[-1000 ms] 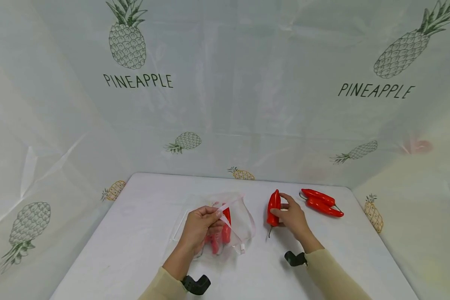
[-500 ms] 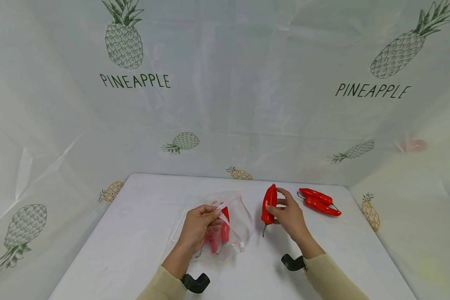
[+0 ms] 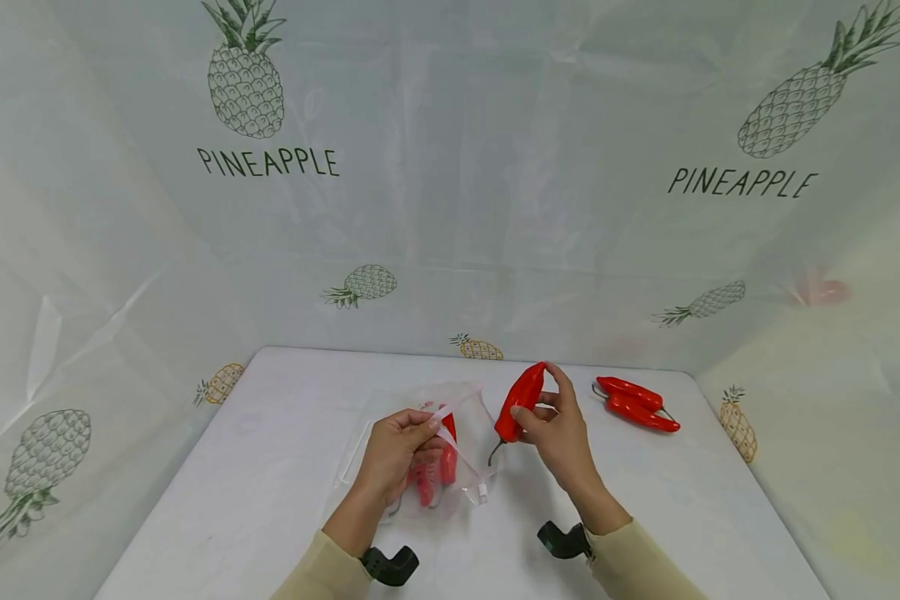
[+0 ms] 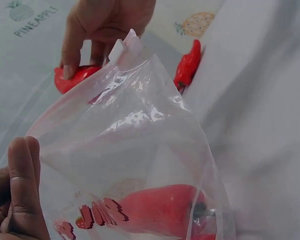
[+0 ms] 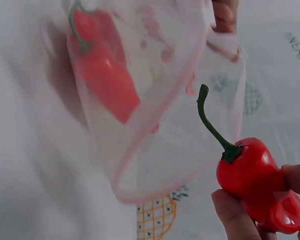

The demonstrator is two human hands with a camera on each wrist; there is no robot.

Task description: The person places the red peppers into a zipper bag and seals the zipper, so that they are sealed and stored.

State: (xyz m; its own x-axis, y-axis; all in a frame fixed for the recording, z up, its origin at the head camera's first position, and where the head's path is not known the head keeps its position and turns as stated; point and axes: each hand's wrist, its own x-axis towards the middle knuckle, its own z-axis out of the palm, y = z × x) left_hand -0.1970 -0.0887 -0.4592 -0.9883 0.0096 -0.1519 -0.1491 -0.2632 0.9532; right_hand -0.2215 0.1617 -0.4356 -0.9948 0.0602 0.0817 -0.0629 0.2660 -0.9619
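My left hand (image 3: 399, 450) pinches the rim of a clear plastic slider bag (image 4: 145, 140) that has pinkish edges. Inside the bag lie red peppers (image 5: 107, 82); the plastic and my fingers partly hide them, so how many is unclear. My right hand (image 3: 566, 437) holds another red pepper (image 3: 522, 402) between thumb and fingers, above the table at the bag's right side. Its green stem (image 5: 209, 122) points down toward the bag's mouth, which gapes in the right wrist view. Whether the stem has passed the rim, I cannot tell.
Two more red peppers (image 3: 637, 406) lie side by side at the back right of the white table (image 3: 285, 433). A pale sheet (image 3: 450, 208) printed with pineapples hangs behind the table and along both sides. Each wrist wears a black camera.
My right hand has raised the pepper and carried it left toward the bag, tilting it so the stem points at the bag. The left hand keeps its hold on the rim.
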